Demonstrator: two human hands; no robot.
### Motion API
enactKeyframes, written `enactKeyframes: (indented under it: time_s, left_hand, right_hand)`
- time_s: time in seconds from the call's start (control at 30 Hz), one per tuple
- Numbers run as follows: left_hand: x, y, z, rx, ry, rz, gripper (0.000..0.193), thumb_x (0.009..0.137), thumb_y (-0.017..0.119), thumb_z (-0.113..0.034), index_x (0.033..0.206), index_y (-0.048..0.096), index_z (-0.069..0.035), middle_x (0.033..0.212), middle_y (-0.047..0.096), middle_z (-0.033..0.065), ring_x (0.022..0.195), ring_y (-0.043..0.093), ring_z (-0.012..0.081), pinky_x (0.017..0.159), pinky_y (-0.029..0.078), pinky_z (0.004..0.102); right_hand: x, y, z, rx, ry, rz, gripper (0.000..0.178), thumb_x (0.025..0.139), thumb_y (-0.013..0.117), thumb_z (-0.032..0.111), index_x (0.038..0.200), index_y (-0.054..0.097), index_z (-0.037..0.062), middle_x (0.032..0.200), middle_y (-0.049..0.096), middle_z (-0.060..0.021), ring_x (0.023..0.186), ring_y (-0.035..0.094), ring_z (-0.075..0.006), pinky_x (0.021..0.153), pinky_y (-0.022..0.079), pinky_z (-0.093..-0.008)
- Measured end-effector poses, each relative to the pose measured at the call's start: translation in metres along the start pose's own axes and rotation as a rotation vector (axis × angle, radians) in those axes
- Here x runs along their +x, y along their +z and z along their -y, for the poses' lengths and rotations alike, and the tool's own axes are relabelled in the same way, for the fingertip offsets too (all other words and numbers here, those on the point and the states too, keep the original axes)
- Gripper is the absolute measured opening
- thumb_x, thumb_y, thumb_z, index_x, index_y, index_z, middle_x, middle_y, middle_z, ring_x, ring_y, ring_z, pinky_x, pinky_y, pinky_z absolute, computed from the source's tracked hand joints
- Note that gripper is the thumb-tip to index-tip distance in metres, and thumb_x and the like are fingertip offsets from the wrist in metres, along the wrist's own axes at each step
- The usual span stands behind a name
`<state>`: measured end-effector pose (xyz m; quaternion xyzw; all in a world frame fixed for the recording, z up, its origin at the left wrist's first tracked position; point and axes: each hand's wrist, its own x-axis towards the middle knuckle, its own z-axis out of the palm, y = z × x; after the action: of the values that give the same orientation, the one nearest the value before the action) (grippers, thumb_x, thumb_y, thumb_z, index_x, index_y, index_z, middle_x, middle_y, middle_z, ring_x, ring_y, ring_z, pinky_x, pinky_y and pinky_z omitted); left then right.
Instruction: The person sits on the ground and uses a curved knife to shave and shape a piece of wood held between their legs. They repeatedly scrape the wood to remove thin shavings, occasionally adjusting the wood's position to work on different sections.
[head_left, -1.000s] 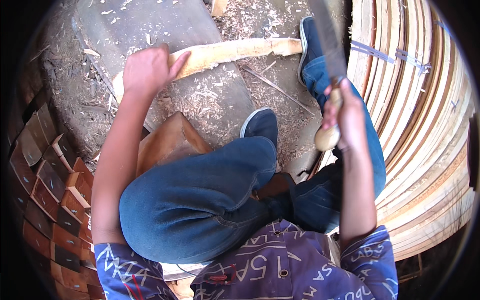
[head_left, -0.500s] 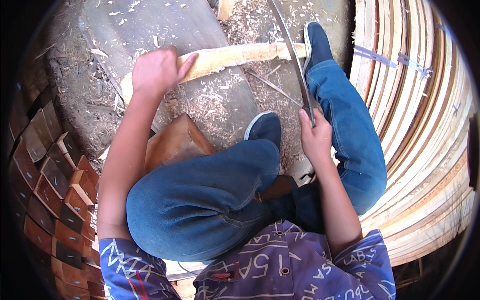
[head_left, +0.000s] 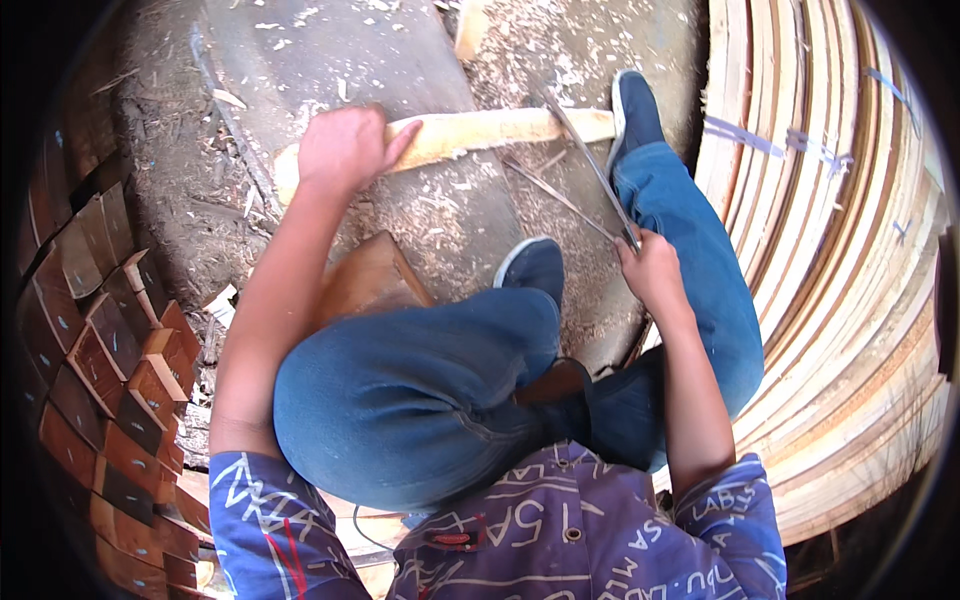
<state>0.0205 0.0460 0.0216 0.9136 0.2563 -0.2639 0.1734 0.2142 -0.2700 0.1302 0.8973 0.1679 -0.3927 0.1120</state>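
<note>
A long, pale, slightly curved piece of wood lies across the ground in front of me, its surface roughly cut. My left hand grips it near the left end, with the thumb stretched along its top. The far right end meets my shoe. In my right hand, a machete is held by its handle, most of which the fingers hide. Its narrow blade points up and left, crossing over the wood near the shoe. Whether the blade touches the wood I cannot tell. A thin wood strip lies below the blade.
Bent pale boards are stacked along the right side, bound with purple straps. Reddish-brown wooden blocks are piled at the left. A brown wood block stands beside my bent knee. Shavings cover the ground slabs.
The machete has swung, and its blade now appears much shorter and lower over the wood. My right hand is slightly lower and further right. The whole view has shifted a little.
</note>
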Motion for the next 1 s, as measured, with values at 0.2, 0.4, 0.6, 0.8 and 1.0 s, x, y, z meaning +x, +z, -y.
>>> enactKeyframes:
  time_s: [0.2,0.4,0.6,0.8,1.0]
  left_hand:
    - [-0.005,0.004,0.007,0.008,-0.013,-0.001,0.068,0.095,0.040,-0.064,0.069,0.067,-0.006,0.066,0.067,0.0142,0.060,0.068,0.0282,0.056,0.055,0.0405]
    - [-0.004,0.002,0.004,0.006,-0.008,-0.028,0.068,0.095,0.040,-0.064,0.069,0.067,-0.006,0.066,0.067,0.0138,0.060,0.068,0.0270,0.056,0.055,0.0394]
    - [0.002,0.000,-0.003,0.031,-0.038,0.103,0.068,0.095,0.039,-0.065,0.065,0.064,-0.009,0.063,0.063,0.0121,0.054,0.063,0.0217,0.050,0.053,0.0374]
    - [-0.002,-0.010,0.001,-0.025,-0.023,0.071,0.069,0.093,0.040,-0.066,0.077,0.067,-0.005,0.071,0.067,0.0182,0.068,0.068,0.0316,0.062,0.055,0.0436]
    - [0.000,-0.023,-0.008,0.010,0.069,0.191,0.067,0.090,0.045,-0.067,0.097,0.066,-0.003,0.082,0.069,0.0214,0.083,0.068,0.0361,0.078,0.054,0.0466]
  right_hand:
    - [-0.025,-0.073,0.083,0.163,-0.146,-0.023,0.029,0.088,0.069,0.020,0.101,0.068,-0.0057,0.061,0.059,-0.0228,0.061,0.063,-0.0400,0.061,0.049,-0.0432]
    - [-0.001,-0.046,0.071,0.263,-0.186,-0.080,0.021,0.087,0.066,0.015,0.096,0.068,-0.0042,0.079,0.064,-0.0287,0.085,0.064,-0.0452,0.071,0.052,-0.0453]
    - [0.003,-0.016,0.004,0.017,-0.009,0.078,0.037,0.086,0.069,0.025,0.107,0.068,-0.0047,0.090,0.067,-0.0300,0.096,0.065,-0.0439,0.085,0.051,-0.0457]
    - [-0.029,-0.032,0.033,0.321,-0.072,0.028,0.033,0.088,0.069,0.027,0.090,0.067,-0.0060,0.067,0.062,-0.0241,0.067,0.065,-0.0337,0.068,0.050,-0.0423]
    - [-0.096,-0.052,0.031,0.859,0.076,0.249,0.028,0.089,0.070,0.025,0.092,0.065,-0.0015,0.071,0.061,-0.0045,0.067,0.052,-0.0105,0.061,0.045,-0.0310]
